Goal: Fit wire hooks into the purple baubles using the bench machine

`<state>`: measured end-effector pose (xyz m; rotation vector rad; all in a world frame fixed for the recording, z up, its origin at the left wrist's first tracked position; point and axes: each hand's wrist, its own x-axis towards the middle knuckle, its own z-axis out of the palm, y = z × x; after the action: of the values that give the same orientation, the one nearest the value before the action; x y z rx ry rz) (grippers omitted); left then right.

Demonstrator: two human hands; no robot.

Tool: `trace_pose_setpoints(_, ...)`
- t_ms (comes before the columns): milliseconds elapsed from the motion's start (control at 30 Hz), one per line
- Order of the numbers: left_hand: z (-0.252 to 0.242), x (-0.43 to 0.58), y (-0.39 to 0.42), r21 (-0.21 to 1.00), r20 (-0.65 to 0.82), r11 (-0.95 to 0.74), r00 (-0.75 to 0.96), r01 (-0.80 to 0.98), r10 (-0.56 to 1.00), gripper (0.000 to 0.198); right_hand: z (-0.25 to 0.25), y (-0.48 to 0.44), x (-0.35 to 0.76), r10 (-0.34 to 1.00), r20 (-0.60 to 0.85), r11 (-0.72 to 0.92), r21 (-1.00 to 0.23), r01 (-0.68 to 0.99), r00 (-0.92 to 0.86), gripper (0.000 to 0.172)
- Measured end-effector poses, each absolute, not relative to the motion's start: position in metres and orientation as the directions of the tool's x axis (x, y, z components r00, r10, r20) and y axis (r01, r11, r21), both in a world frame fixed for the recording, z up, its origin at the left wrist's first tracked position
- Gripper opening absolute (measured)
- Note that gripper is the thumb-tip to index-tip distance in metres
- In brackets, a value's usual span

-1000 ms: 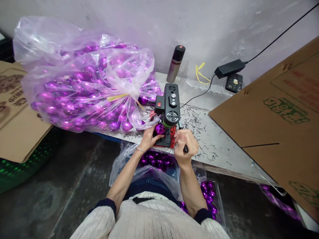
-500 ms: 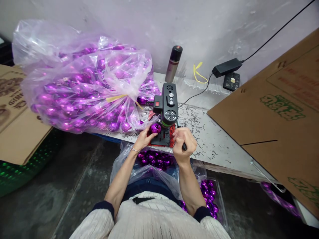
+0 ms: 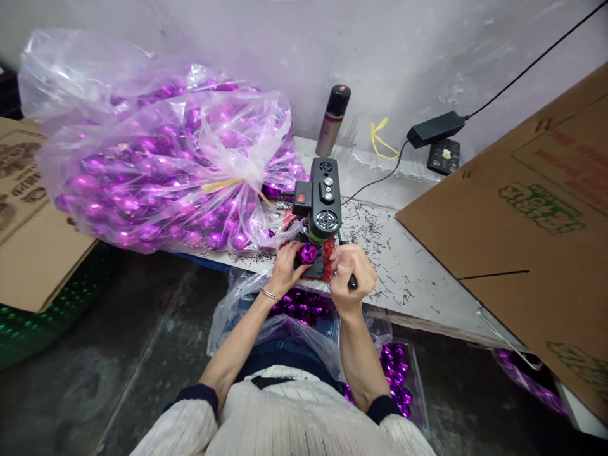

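My left hand is closed on a shiny purple bauble, in front of a small black bench drill press. The bauble is over the machine's dark base plate, just below the drill head; whether it touches the plate I cannot tell. My right hand is wrapped round the black-ended lever on the machine's right side. A red mat strewn with black bits shows under the base. The tool's tip is hidden beneath the head.
A large clear bag of purple baubles fills the table's left. More baubles lie in plastic on my lap. Black shavings litter the white table. A spray can, a power adapter and cardboard boxes stand around.
My left hand has moved right and slightly toward me with the bauble, bringing it more in front of the drill head. My right hand stays on the lever.
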<state>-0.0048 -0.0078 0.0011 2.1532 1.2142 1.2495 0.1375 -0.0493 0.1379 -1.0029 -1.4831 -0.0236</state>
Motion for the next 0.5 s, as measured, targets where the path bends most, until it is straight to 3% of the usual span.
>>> trace_pose_setpoints(500,0.003,0.01,-0.003,0.766,0.45,-0.459,0.135,0.45,0.883,0.054,0.128,-0.053,0.138,0.553,0.816,0.59,-0.526,0.612,0.169,0.025)
